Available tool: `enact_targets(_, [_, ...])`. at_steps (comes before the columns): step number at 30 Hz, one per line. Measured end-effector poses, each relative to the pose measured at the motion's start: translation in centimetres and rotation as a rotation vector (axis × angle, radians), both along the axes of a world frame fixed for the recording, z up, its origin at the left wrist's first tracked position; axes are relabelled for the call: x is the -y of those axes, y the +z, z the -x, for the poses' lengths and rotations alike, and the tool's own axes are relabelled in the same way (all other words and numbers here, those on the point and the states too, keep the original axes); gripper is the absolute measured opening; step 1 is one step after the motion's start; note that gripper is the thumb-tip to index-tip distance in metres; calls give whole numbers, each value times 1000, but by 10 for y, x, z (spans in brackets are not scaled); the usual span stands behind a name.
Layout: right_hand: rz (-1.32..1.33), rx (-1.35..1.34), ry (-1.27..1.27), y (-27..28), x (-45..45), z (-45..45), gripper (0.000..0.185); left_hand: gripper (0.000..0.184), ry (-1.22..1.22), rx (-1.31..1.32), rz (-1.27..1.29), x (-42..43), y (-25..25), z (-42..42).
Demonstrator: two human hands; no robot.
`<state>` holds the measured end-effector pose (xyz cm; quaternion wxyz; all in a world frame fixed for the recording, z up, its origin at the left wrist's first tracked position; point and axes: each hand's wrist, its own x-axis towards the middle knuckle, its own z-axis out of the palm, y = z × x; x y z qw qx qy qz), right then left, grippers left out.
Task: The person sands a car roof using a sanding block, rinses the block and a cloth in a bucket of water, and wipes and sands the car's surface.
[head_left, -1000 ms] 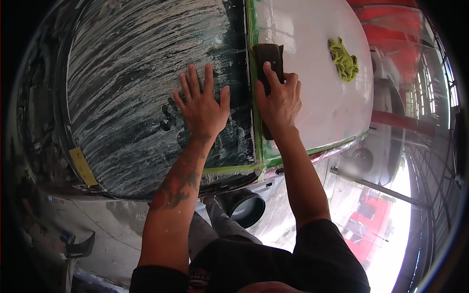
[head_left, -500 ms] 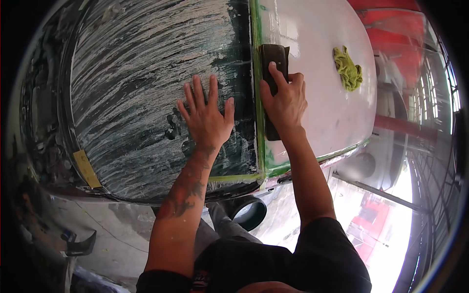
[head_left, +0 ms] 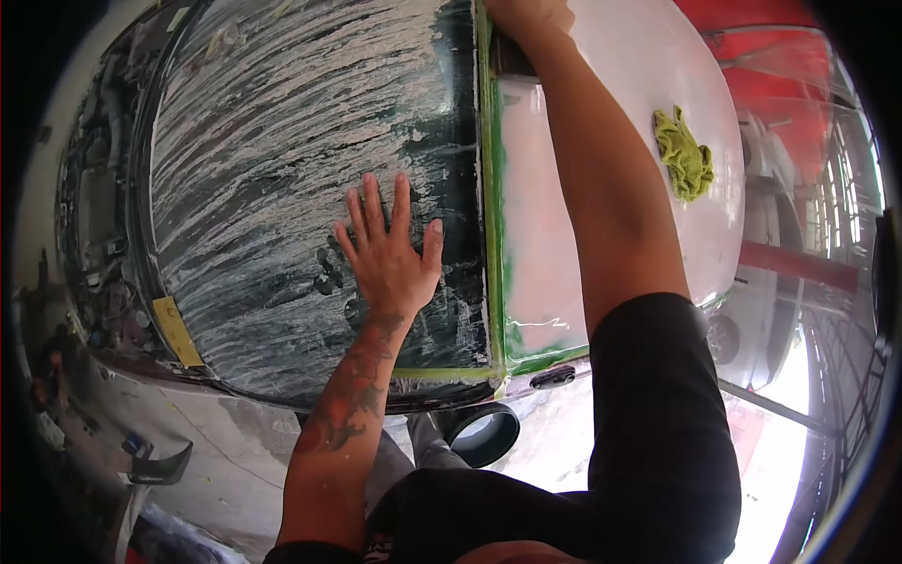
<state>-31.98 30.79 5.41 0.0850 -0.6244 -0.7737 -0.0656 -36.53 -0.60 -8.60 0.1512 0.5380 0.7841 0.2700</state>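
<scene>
My left hand [head_left: 390,254] lies flat with spread fingers on the streaked windshield [head_left: 301,169], nothing held in it. At the top edge of the view, my right hand [head_left: 531,17] is over the dark sanding block [head_left: 512,61], whose lower end shows beside the green tape strip [head_left: 490,188]. The fingers are partly cut off by the frame. Under the block is the whitish painted roof panel [head_left: 540,226], wet and shiny, with green along its edges. A crumpled green cloth [head_left: 684,158] rests on this panel, right of my right forearm.
Yellow tape [head_left: 178,332] sticks to the lower left edge of the glass. A black round container [head_left: 484,435] is on the floor below the car. Red car parts [head_left: 770,66] and a white vehicle [head_left: 766,254] are at the right.
My right hand and the block have moved up along the tape to the top of the view. My left hand stays spread on the glass; the whole view has shifted slightly.
</scene>
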Motion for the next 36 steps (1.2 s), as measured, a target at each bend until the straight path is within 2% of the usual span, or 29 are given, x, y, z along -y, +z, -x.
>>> enact_targets(3, [-92,49,18,-23,20,-28,52,71,-4,12,12,-1,3,1])
enact_targets(5, [4,26,4,-15,69,-37,53,71,-1,33,21,-2,4,1])
enact_targets(8, [-76,45,66,-20,30,-33,53,71,-6,21,35,-1,3,1])
enact_targets(10, [30,54,46,3,-27,5,44,70,0,15,6,-1,2,1])
enact_targets(14, [18,24,65,3,-14,2,47,70,-1,17,2,-1,0,0])
enact_targets(18, [-109,36,76,-25,71,-45,51,69,4,7,-7,-2,1,0])
enact_targets(20, [-75,-19,121,-28,141,-70,48,69,7,5,-6,-1,2,1])
enact_targets(24, [8,-25,160,-28,268,-111,55,69,-1,20,-8,-2,3,1])
enact_targets(27, [40,-32,148,-31,286,-121,55,69,2,25,5,-1,5,2])
enact_targets(28, [-36,-30,212,-32,275,-122,53,69,-2,28,12,-1,5,2])
enact_targets(31, [-20,-30,197,-23,208,-98,49,69,1,13,-10,-1,3,1])
enact_targets(34, [-127,5,164,-29,106,-65,46,69,5,9,-2,-1,3,1])
enact_targets(36, [-69,12,99,-13,40,-27,45,69,8,-10,-20,-1,0,1])
